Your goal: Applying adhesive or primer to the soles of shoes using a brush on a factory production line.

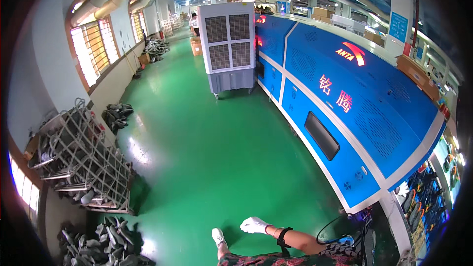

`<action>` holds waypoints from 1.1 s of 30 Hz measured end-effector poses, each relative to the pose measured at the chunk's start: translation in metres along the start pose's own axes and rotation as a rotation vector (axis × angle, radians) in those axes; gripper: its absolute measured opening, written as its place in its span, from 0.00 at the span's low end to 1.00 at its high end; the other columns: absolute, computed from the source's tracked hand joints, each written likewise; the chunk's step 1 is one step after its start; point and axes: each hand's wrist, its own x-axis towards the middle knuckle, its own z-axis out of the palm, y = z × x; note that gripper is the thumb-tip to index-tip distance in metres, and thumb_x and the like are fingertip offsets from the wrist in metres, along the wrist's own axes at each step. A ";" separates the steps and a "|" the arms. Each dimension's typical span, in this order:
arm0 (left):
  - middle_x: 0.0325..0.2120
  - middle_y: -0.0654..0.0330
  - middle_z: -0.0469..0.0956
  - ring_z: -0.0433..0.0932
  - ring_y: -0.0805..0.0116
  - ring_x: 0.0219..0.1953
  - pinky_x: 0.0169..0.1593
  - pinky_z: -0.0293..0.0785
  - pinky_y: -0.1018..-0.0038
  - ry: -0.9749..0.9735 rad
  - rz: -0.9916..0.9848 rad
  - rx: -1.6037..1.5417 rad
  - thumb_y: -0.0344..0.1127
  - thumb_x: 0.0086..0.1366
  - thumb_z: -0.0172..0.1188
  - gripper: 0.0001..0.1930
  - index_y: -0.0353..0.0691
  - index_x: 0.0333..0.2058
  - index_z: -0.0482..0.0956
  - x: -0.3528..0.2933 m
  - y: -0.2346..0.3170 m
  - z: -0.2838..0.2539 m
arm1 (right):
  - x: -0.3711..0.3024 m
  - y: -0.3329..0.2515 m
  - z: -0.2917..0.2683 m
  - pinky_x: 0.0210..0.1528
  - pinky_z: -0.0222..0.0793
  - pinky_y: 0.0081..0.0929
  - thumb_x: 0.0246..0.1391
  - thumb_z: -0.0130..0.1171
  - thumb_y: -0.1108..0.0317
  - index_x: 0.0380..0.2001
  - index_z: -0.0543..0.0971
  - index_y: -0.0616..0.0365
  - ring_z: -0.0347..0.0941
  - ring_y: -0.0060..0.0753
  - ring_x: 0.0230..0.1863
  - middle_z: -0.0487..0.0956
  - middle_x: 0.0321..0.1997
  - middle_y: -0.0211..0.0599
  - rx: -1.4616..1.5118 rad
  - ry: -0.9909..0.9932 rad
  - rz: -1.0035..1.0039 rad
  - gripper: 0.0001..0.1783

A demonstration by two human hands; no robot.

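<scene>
Neither of my hands shows. At the lower edge are my legs in dark floral clothing (276, 260), with white shoes (255, 225) on the green floor (207, 167). A black strap (283, 237) goes round the leg on the right. Close by on the right, a dark cable (322, 231) curves down beside a small blue item (346, 240) that I cannot make out. Past it stands a long blue machine (315, 113) with white trim, a dark window (321, 135) and lit red signs.
A grey-white air cooler (227, 44) on castors stands ahead by the machine. Along the left wall are a wire cage (106, 162) full of grey foot-shaped pieces and loose piles (106, 244) of them. Far off, a person (194, 22) is near a cardboard box (196, 46). Colourful shoes (416, 207) hang at right.
</scene>
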 end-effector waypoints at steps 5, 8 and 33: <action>0.32 0.48 0.82 0.81 0.62 0.28 0.29 0.77 0.67 -0.066 0.000 -0.057 0.41 0.65 0.63 0.18 0.36 0.49 0.80 0.122 0.108 -0.047 | 0.083 0.075 -0.064 0.24 0.74 0.27 0.59 0.62 0.58 0.33 0.88 0.51 0.79 0.24 0.21 0.84 0.22 0.26 -0.458 0.338 -0.027 0.11; 0.30 0.49 0.83 0.82 0.62 0.25 0.26 0.78 0.69 -0.054 -0.012 -0.119 0.40 0.65 0.63 0.17 0.36 0.47 0.82 0.198 0.167 -0.070 | 0.081 0.061 -0.083 0.26 0.74 0.34 0.54 0.60 0.52 0.25 0.86 0.49 0.79 0.34 0.20 0.83 0.21 0.33 -0.287 0.469 0.210 0.15; 0.29 0.55 0.81 0.76 0.64 0.18 0.20 0.75 0.64 -0.536 0.104 0.185 0.31 0.67 0.60 0.13 0.41 0.50 0.81 0.646 0.766 0.039 | 0.599 -0.132 -0.562 0.42 0.77 0.41 0.56 0.56 0.50 0.36 0.87 0.52 0.82 0.50 0.38 0.85 0.37 0.47 -0.090 0.716 0.073 0.19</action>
